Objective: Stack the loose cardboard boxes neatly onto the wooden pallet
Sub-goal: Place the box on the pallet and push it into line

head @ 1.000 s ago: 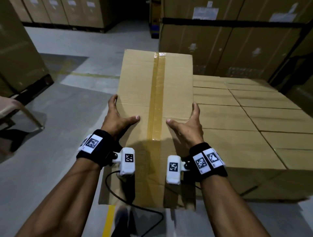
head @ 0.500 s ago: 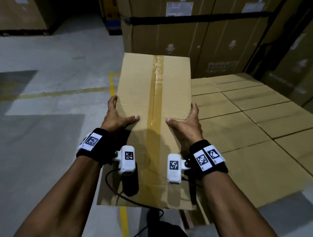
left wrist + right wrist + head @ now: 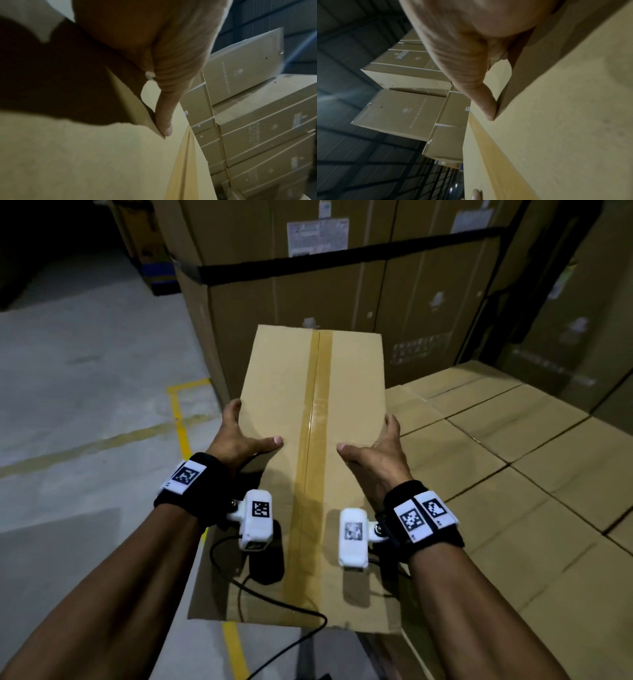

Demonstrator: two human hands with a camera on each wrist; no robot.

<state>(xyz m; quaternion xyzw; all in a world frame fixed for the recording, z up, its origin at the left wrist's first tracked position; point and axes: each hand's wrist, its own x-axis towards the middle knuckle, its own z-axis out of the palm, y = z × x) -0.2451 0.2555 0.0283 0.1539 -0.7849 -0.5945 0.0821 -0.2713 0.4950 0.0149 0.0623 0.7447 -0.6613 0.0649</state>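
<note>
Cardboard, plain brown, taped down the middle: the carried box [image 3: 308, 460] fills the centre of the head view, held in the air in front of the person. Left hand [image 3: 236, 440] clamps the left long edge, thumb flat on the top face, fingers wrapped over the side. Right hand [image 3: 375, 453] mirrors it on the right long edge. Hands well apart, one per side, both gripping the box. Left wrist view confirms the thumb [image 3: 164, 121] pressed on the top face beside the tape seam [image 3: 310, 474].

Change against the two earlier head pictures: the open floor at the left of frame has shrunk, and the low layer of stacked boxes [image 3: 513, 467] now takes the right and lower right. The tall strapped stack [image 3: 342, 285] has come up large across the upper centre. The grip looks the same. Judgement: the person has turned and walked to the load; the carry is ending and placing comes next. The pallet itself is not visible.

Orientation: the box's long axis runs from bottom centre to upper centre of frame, away from the body, tape seam along it. Top face up and roughly level; far end points at the tall stack. The seams of the low layer run diagonally to that axis, so I judge a turn is needed before setting down.
</note>
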